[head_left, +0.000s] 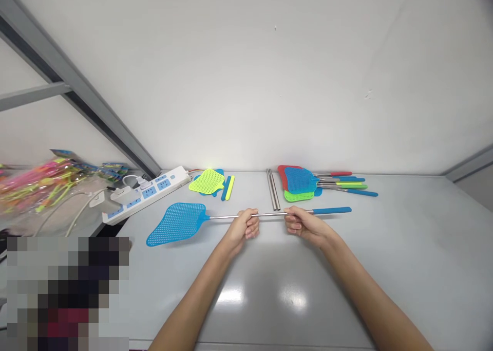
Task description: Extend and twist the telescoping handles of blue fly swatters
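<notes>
A blue fly swatter [177, 224] with a thin metal rod is held level above the table, its mesh head to the left and its blue handle to the right. My left hand [245, 225] is closed round the rod, nearer the head. Close to the handle, my right hand [302, 221] also grips the rod. Behind my hands lie a few loose metal rods [273, 189]. Left of them are a yellow-green swatter head [208, 181] on top of blue ones, a blue handle [226, 188] and a yellow handle [230, 187].
A pile of swatters [300, 180] in red, blue and green lies at the back right, against the wall. A white power strip [146, 194] with plugged-in chargers stands on the left. Beyond the metal frame [88, 94] are colourful bagged goods [46, 186].
</notes>
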Motion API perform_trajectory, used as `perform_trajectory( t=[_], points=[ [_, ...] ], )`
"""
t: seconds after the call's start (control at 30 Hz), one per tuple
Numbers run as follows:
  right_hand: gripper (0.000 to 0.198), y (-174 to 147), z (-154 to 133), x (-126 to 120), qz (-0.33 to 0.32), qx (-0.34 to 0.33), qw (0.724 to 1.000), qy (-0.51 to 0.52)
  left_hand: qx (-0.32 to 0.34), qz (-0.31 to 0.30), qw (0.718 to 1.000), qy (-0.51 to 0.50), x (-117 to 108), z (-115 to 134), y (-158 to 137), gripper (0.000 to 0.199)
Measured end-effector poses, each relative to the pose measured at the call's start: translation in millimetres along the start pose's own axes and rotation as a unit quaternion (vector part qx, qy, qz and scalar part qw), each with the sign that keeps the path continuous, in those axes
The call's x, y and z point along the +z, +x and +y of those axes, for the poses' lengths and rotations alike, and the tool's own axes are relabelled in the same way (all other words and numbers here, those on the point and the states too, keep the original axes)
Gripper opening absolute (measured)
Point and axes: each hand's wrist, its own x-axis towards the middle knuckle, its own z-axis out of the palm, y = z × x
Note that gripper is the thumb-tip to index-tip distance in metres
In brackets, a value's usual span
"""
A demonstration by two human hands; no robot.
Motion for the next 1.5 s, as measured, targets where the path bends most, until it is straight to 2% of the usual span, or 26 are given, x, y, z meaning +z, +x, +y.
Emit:
perform_trajectory(
  t=[0.3, 0.47, 0.7, 0.93, 1.2, 1.4, 1.5],
  points=[
    [0.029, 4, 7, -7, -0.004, 0.015, 1.000, 0.004, 0.014, 0.021, 1.000, 0.006, -3, -13, 3, 0.039],
    [0.031, 4, 15, -1, -0.038, -0.018, 0.999, -0.017, 0.034, 0.035, 0.999, 0.019, -2, -17, 4, 0.040],
    [0.032, 7, 29, 9, -0.074, -0.014, 0.997, -0.014, 0.051, 0.042, 0.992, 0.109, 3, -24, 3, 0.044],
    [0.032, 8, 33, 10, -0.085, -0.033, 0.996, -0.004, 0.056, 0.046, 0.989, 0.130, 4, -22, 2, 0.046],
    [0.035, 7, 35, 13, -0.096, -0.031, 0.994, -0.051, 0.036, -0.018, 0.974, 0.225, 1, -20, 0, 0.050],
    [0.038, 5, 37, 19, -0.101, -0.029, 0.992, -0.066, -0.006, -0.016, 0.982, 0.189, 5, -19, 0, 0.053],
    [0.037, 5, 37, 19, -0.094, -0.024, 0.993, -0.065, -0.006, -0.010, 0.985, 0.174, 5, -20, 1, 0.053]
  ],
)
